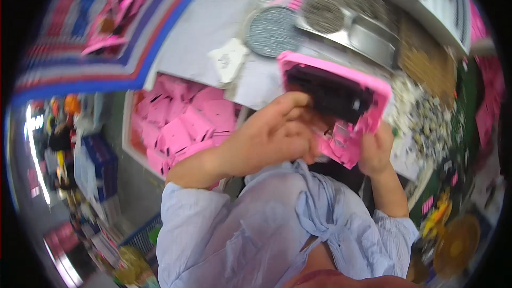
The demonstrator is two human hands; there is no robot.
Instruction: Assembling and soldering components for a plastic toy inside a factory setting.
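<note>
A pink plastic casing (378, 86) with a black panel (332, 96) set into it is held tilted above the front of the worktable. My right hand (377, 150) is closed round its near right corner. At the near left side my left hand (274, 137) has its fingers curled against the casing; the fingertips are partly hidden. Between the hands, a pink lower part (341, 146) of the casing shows small details too blurred to make out.
A crate (128, 122) of pink plastic parts stands at the left. Beyond the casing are a round dish (272, 31) of thin grey pieces and a metal tray (373, 42) with similar pieces. Small pale parts (424, 122) are heaped at the right. Striped cloth (128, 69) lies at the far left.
</note>
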